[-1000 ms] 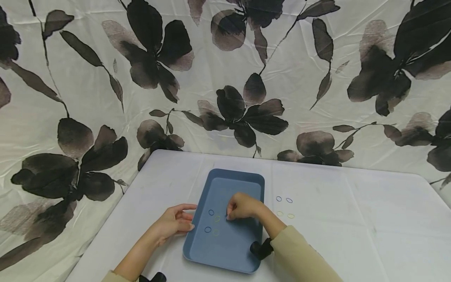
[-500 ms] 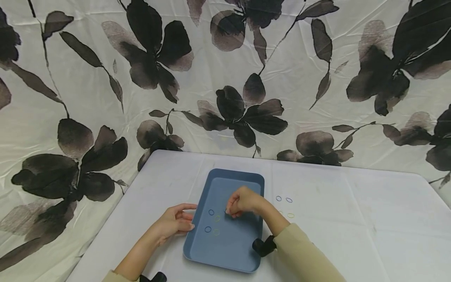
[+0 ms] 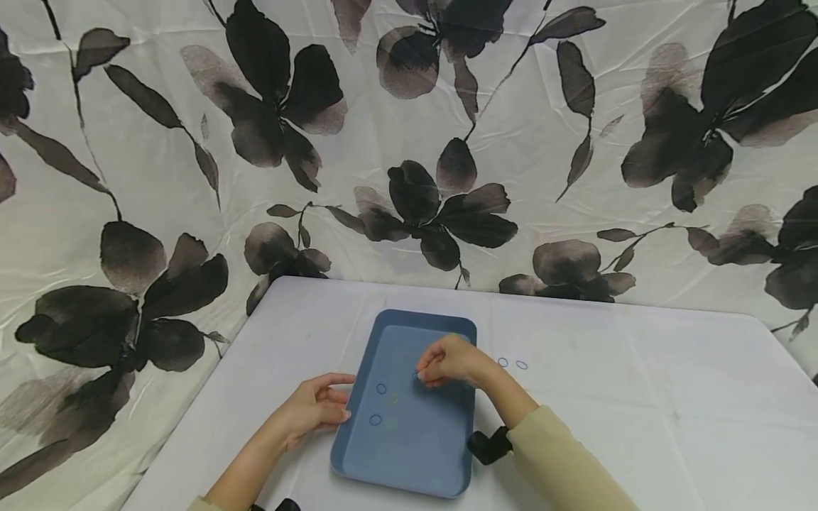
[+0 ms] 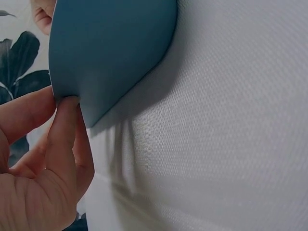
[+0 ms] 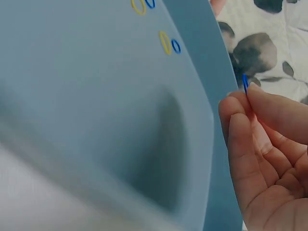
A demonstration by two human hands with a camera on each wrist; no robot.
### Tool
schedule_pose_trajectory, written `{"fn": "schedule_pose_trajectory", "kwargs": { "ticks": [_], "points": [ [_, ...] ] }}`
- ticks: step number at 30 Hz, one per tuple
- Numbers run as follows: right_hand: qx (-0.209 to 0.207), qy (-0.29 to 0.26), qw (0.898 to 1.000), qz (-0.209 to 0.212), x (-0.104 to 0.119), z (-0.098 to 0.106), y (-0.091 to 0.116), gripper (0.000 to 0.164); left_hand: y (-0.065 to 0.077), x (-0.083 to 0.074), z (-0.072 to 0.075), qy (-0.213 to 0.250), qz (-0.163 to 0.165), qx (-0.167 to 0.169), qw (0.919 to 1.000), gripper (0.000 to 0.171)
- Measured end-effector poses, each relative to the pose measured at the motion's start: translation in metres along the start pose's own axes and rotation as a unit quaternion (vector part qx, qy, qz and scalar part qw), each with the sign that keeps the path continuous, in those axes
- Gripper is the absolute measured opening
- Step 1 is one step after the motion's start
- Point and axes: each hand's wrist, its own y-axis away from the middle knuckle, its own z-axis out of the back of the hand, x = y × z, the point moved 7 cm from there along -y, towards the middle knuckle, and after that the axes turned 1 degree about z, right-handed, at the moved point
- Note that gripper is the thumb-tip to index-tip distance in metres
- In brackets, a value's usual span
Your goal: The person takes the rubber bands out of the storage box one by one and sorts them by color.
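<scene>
Right hand point(image 3: 447, 358) pinches a blue ring point(image 5: 245, 84) over the tray point(image 3: 415, 454) (a precise hold, presumably because it's so thin). Left hand point(image 3: 313, 403) grips the tray's side, likely steadying it on the counter point(image 3: 607, 397).

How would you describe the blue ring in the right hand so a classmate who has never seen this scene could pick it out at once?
On the white table, find the blue tray, then the right hand over it. A thin blue ring pokes from that hand's pinch. Unlike the other blue rings, which lie on tray or table, this one is held.
</scene>
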Motion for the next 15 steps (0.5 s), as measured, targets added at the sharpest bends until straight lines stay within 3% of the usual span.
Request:
{"fn": "schedule_pose_trajectory", "kwargs": {
  "ticks": [15],
  "points": [
    [-0.026,0.012,1.0,0.0,-0.013,0.056,0.029,0.014,0.0,0.003,0.0,0.002,-0.003,-0.002,1.0,0.065]
  ]
}}
